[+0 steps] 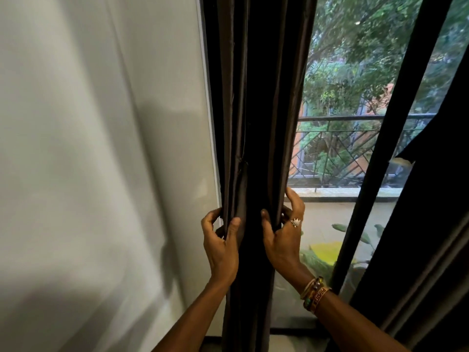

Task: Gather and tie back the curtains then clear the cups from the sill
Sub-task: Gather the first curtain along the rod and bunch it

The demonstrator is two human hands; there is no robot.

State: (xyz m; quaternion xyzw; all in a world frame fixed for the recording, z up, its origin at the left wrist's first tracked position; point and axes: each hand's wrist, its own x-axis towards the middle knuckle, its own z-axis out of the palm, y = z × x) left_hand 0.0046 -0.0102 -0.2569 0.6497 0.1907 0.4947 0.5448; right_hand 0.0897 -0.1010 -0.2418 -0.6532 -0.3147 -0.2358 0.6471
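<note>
A dark brown curtain (256, 110) hangs bunched in folds against the left side of the window. My left hand (220, 247) grips its left edge, fingers curled behind the cloth and thumb in front. On the bundle's right side, my right hand (283, 235), with a ring and bracelets, curls around the folds. A second dark curtain (431, 212) hangs at the right. No cups or tie-back are in view.
A white wall (101, 148) fills the left. A dark window frame bar (396, 138) slants between the curtains. Through the glass lie a balcony floor, a metal railing (355, 148), plants and trees.
</note>
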